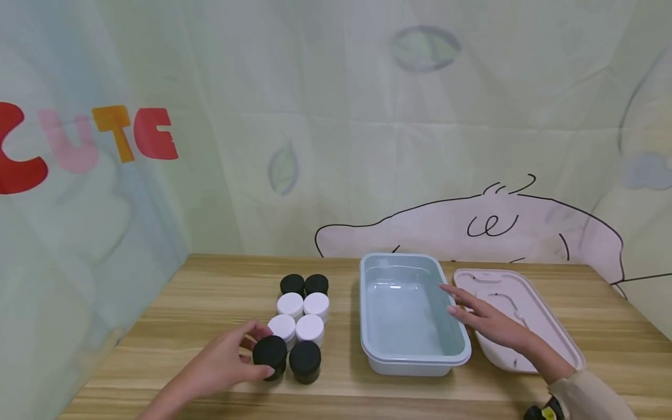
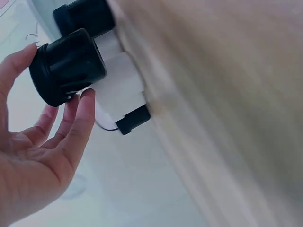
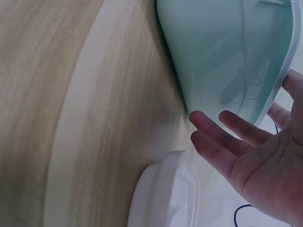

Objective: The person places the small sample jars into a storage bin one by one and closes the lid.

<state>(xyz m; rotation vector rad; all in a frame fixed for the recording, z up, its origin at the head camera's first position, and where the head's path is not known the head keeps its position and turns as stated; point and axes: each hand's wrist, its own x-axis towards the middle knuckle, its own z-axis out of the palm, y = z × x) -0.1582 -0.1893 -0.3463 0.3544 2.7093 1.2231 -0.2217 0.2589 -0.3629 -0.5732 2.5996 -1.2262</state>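
Head view: a black-and-yellow object (image 1: 546, 413), cut by the bottom edge and partly covered by the sleeve (image 1: 590, 396), is unidentifiable. The right hand (image 1: 485, 319) obscures part of the pink lid (image 1: 525, 303). Left wrist view: the wood-grain surface (image 2: 227, 94) is blurred. Right wrist view: the top edge truncates the blue tub (image 3: 208, 47).

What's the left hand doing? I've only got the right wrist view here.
Observer: The left hand grips a black jar between thumb and fingers.

Operator: Any more like it? None in my frame.

Observer: Seven more: three black jars and four white jars, per the head view.

Operator: Where do they stand?

Observer: Left of the tub in the head view, grouped in rows of two, white pairs between the black ones.
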